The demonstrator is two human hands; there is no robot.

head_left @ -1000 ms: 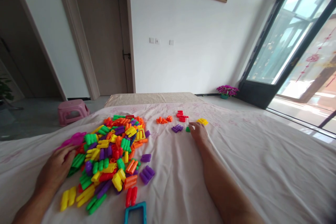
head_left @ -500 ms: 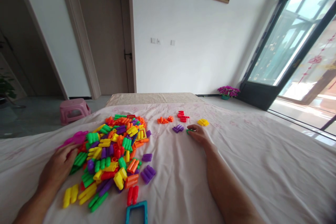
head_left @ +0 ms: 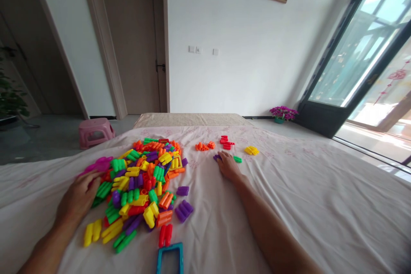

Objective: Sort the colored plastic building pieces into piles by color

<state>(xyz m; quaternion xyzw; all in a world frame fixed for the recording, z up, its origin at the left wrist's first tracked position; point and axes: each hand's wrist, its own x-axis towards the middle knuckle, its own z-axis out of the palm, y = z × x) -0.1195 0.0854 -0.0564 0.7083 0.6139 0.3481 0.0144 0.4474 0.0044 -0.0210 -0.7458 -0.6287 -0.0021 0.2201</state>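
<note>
The left hand (head_left: 78, 195) lies at the left edge of a large heap of ribbed plastic toy blocks in red, orange, yellow, green and purple (head_left: 147, 183), its fingers loosely bent beside dark green blocks (head_left: 103, 190) and a magenta plastic piece (head_left: 101, 164); whether it grips anything cannot be told. The right hand (head_left: 229, 167) reaches well to the right of the heap, fingers curved down over small purple plastic blocks (head_left: 217, 157) that it partly hides; whether they are gripped or only touched cannot be told. A green plastic block (head_left: 237, 159) lies just right of that hand. Beyond the hand sit separate groups of orange plastic blocks (head_left: 204, 147) and red plastic blocks (head_left: 227, 146), with yellow plastic blocks (head_left: 251, 150) farther right. Everything rests on a pale, pink-patterned cloth (head_left: 321, 205). A teal rectangular plastic frame (head_left: 181, 259) lies at the near edge, next to a red two-tube block (head_left: 165, 235).
</note>
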